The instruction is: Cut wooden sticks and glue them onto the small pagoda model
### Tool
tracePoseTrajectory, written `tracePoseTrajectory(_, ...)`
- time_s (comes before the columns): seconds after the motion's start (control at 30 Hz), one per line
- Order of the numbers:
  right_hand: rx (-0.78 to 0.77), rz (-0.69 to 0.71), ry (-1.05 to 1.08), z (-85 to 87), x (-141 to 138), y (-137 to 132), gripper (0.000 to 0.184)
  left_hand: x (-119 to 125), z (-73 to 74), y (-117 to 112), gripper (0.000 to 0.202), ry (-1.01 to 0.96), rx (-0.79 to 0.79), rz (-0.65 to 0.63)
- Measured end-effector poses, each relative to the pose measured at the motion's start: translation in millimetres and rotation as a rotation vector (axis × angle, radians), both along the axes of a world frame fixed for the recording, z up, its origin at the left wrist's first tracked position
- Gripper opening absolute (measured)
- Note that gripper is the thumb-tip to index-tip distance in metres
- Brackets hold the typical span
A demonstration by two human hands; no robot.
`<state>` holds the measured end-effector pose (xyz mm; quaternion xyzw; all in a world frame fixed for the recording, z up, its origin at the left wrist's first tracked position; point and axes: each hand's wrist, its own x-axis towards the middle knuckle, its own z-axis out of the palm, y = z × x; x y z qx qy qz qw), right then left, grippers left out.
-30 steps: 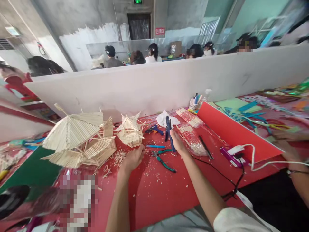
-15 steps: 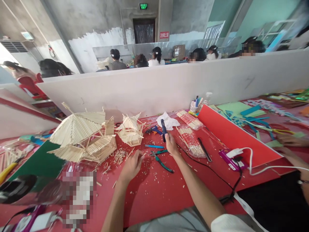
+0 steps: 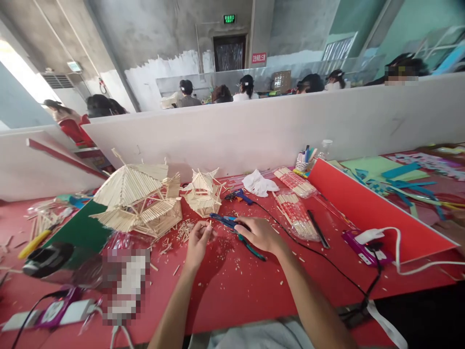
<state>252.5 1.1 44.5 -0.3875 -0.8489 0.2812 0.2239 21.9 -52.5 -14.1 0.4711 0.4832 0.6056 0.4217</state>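
Nearest, at bottom edge: gray clothing [image 3: 250,334]. Bottom L on red table [image 3: 225,295]: purple pwr strip [image 3: 54,312] w/ white plugs & cords, then a pixelated item [image 3: 127,286]. Nr R side, in front of leaning red board [image 3: 374,208]: 2nd purple strip [image 3: 365,252] w/ white plug. Mid-table: L hand [image 3: 198,242] w/ thumb & fingertips pinched together on a short stick [image 3: 210,223], just a bit poking up. R hand [image 3: 259,233] w/ fingers curled approx. closed round blue tool [image 3: 222,220], grip mostly hidden; pointing L, tip right by the stick, can't tell if touching. Partly under R hand: green pliers [image 3: 252,248]. Just L of & behind L hand: stick scraps [image 3: 185,230], w/ crumbs all over. Beyond, on L: big stick model [image 3: 136,203], w/ small model [image 3: 203,194] beside it. Then, going R: blue glue gun [image 3: 242,196], crumpled tissue [image 3: 258,183], 2 stick packs [image 3: 296,215], black bar [image 3: 318,229]. By the partition [image 3: 236,131]: pen cup [image 3: 302,161]. Past that: several ppl [image 3: 247,89], door [image 3: 229,53], lit green exit sign [image 3: 229,19] above.
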Motion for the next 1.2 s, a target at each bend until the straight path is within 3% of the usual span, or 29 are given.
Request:
tracePoseTrajectory(0.13,-0.023,-0.024,-0.115,-0.5,-11.6,-10.6,0.049,-1.8,0.6,-0.7,0.036,-0.014,0.007,0.023)
tracePoseTrajectory(0.37,-0.062,-0.036,-0.109,-7.9,-17.8,-11.5,0.051,2.5,4.4,-0.1,0.038,0.041,-0.007,0.002)
tracePoseTrajectory(0.8,0.1,-0.079,-0.098,-18.0,-26.8,-11.5,0.044,4.3,-1.6,5.1,0.043,0.086,0.039,0.028)
tracePoseTrajectory(1.2,0.109,-0.093,-0.065,-28.4,-31.6,-9.1,0.044,5.4,0.8,3.4,0.042,0.063,0.047,0.046)
